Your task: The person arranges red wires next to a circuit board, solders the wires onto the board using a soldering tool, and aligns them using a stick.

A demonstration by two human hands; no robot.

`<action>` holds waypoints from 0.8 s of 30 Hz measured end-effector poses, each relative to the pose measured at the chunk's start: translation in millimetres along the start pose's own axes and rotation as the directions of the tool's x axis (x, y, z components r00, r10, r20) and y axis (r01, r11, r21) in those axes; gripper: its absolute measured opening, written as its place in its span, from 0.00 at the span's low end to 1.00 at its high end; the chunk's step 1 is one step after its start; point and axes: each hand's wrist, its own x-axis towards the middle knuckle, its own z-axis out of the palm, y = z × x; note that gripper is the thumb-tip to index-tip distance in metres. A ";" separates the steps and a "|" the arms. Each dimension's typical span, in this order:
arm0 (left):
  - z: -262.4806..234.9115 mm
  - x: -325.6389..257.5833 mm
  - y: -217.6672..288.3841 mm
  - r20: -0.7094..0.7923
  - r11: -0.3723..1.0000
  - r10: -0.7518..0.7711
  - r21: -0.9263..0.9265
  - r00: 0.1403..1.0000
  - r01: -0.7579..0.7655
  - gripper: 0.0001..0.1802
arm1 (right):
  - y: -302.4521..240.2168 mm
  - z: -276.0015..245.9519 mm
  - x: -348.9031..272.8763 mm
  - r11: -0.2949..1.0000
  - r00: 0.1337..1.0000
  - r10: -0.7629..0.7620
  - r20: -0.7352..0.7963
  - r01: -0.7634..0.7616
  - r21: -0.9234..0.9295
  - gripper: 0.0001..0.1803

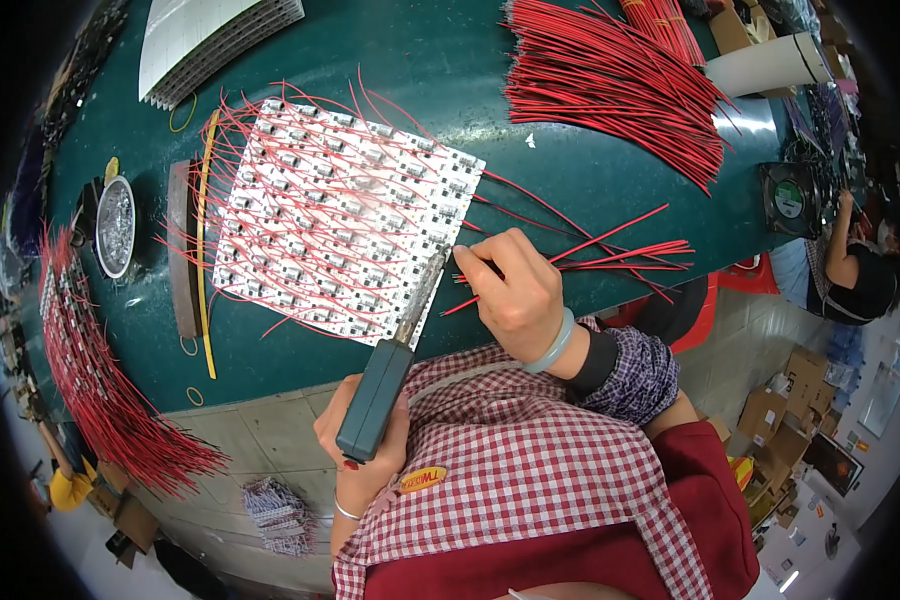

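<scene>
Head view: we see the left hand wrapped around the dark green handle of a soldering iron, fingers closed tight on the grip. The iron's metal shaft runs up and away from those fingers, and its tip meets the near right edge of a white circuit panel. Our right hand sits just right of that tip, fingers pinched narrow on the ends of a few red wires, which trail off to the right from the fingertips across the green table. The pinched wire ends lie close beside the iron's tip at the panel edge; whether they touch it we cannot tell. The panel lies beyond both hands, already bristling with many thin red leads. Farther beyond the right fingers lies a large bundle of red wires. Well left of the left fingers, another red bundle hangs over the table's edge, near a round metal tin.
</scene>
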 end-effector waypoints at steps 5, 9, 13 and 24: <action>-1.0 -0.3 -0.5 -0.011 0.999 0.039 0.017 0.999 -0.039 0.09 | -1.3 -0.5 0.6 1.000 1.000 -0.009 0.008 0.009 -0.011 0.16; -1.1 -3.7 -1.3 -0.003 0.999 -0.005 0.045 1.000 0.005 0.09 | -2.5 -1.0 1.1 1.000 1.000 -0.008 0.018 0.008 -0.022 0.16; -1.2 -12.2 -16.1 -0.036 0.997 0.070 0.024 0.997 -0.069 0.09 | -2.3 -0.5 -0.3 1.000 1.000 -0.003 0.027 0.004 -0.021 0.16; -0.9 -11.3 -10.0 -0.054 1.000 0.006 -0.015 0.999 -0.007 0.11 | -3.4 -1.8 0.2 0.999 0.999 0.046 0.017 -0.046 0.014 0.17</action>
